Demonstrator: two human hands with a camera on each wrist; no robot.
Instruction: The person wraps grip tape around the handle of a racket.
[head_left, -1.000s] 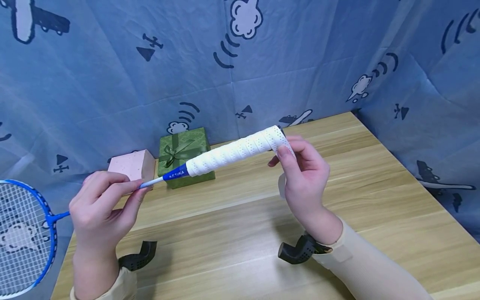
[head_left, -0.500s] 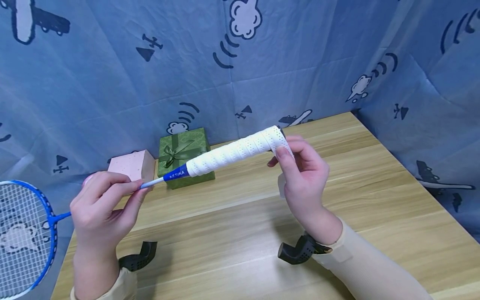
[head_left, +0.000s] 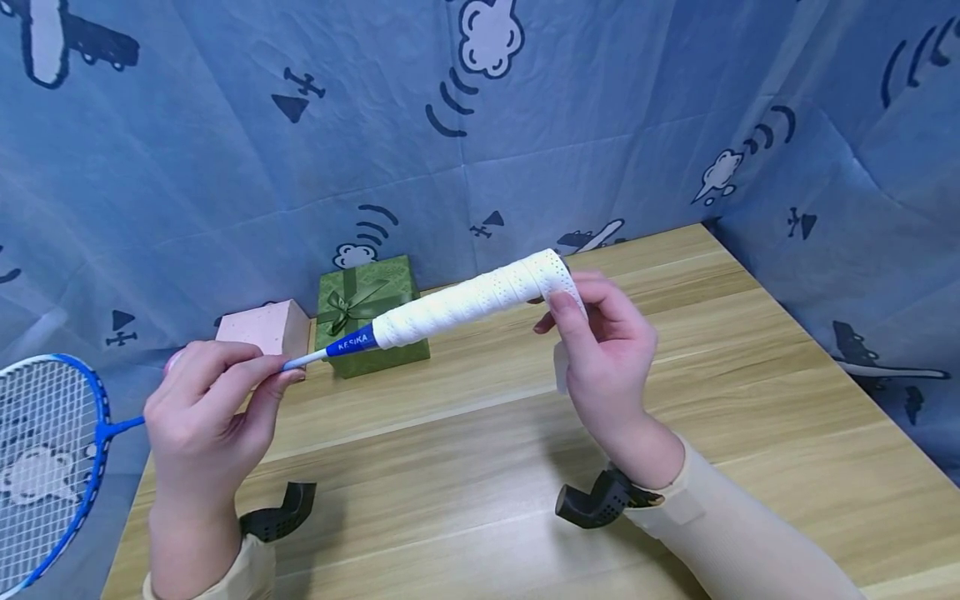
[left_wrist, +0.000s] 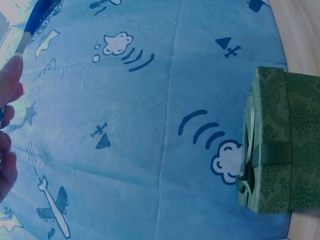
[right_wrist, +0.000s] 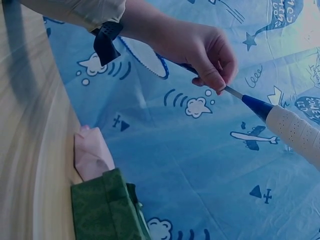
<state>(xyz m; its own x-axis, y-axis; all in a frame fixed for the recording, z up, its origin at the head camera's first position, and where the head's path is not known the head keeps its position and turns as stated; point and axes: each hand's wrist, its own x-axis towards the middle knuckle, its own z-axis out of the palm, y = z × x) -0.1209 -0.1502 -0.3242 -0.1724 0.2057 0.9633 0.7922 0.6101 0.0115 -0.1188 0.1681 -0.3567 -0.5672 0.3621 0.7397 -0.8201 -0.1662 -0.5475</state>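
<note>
A blue and white badminton racket (head_left: 351, 342) is held in the air above the table, its strung head at the far left. My left hand (head_left: 210, 408) pinches the thin shaft between thumb and fingers. White perforated grip tape (head_left: 465, 304) is wound around the handle. At the butt end, my right hand (head_left: 611, 354) pinches the tape's loose length between thumb and forefinger; a pale piece of it shows below that hand. Only the left fingertips (left_wrist: 10, 82) appear in the left wrist view. The right wrist view shows the left hand on the shaft, but not the right hand.
On the wooden table (head_left: 450, 467), a green gift box (head_left: 375, 292) with a bow stands at the back, beside a pink box (head_left: 262, 327). Part of a pink object (head_left: 173, 361) shows behind the left hand. A patterned blue curtain (head_left: 420, 167) hangs behind.
The racket has turned slightly about its shaft and its handle has risen a little, with the left fingers rolling along. The right hand has barely moved and keeps its pinch on the tape.
</note>
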